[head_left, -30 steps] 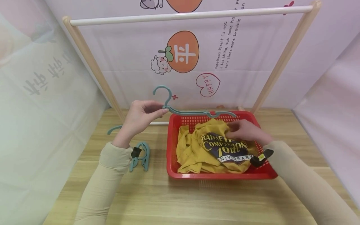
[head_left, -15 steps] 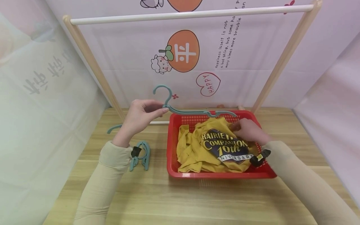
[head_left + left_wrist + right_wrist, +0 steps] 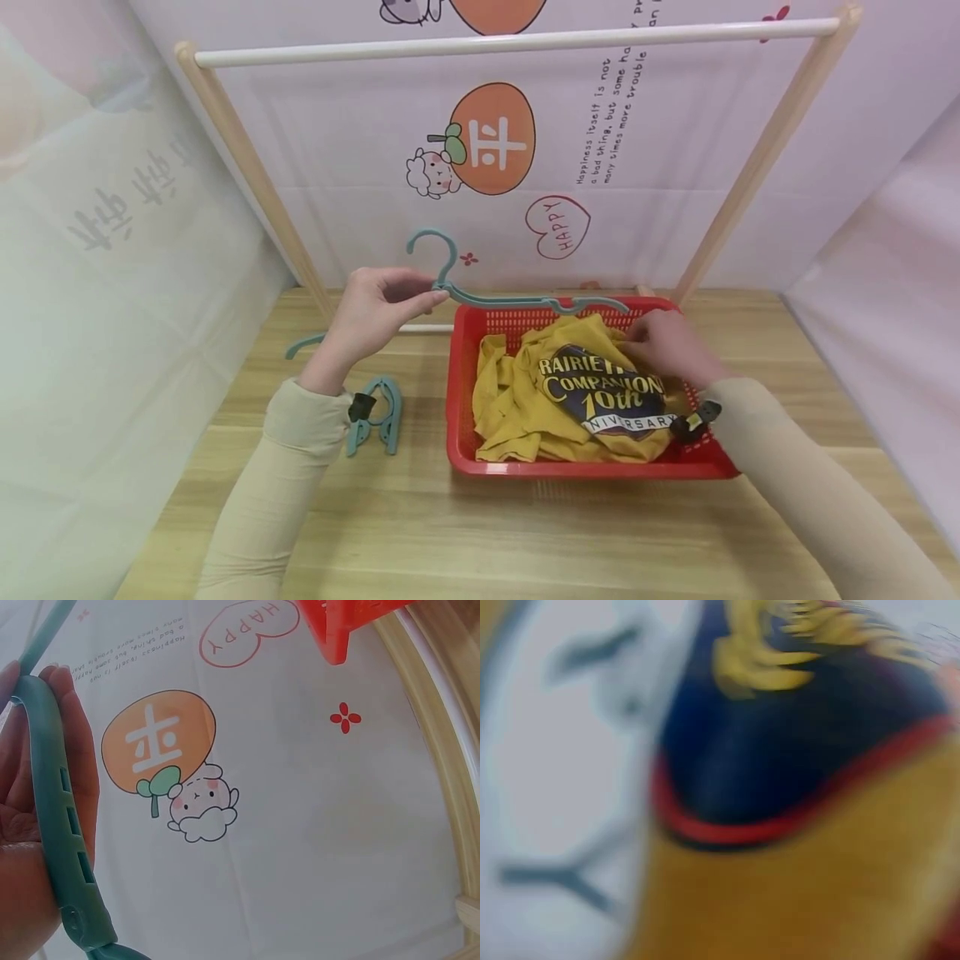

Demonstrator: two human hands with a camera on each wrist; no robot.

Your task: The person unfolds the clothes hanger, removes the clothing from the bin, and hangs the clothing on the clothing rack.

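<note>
My left hand (image 3: 378, 308) pinches a blue-green plastic hanger (image 3: 495, 302) at the base of its hook, thumb in front. The hanger's arms are spread, and one tip reaches over the back of the red basket (image 3: 600, 470). Up close in the left wrist view, the slotted hanger arm (image 3: 54, 772) passes in front of the palm. A yellow T-shirt (image 3: 510, 417) with a dark printed badge lies crumpled in the basket. My right hand (image 3: 671, 343) grips the shirt's upper right part, its fingertips partly hidden by cloth. Blurred printed cloth (image 3: 795, 900) fills much of the right wrist view.
A folded blue-green hanger (image 3: 390, 417) lies on the wooden table (image 3: 450, 533), left of the basket. Behind stands a rack with a white top bar (image 3: 517, 42) and wooden posts (image 3: 255, 171). Printed white sheets (image 3: 360, 225) enclose the back and sides.
My right hand has shifted slightly to the right at the shirt, and more of the printed lettering shows. The left hand and its hanger stay nearly where they were.
</note>
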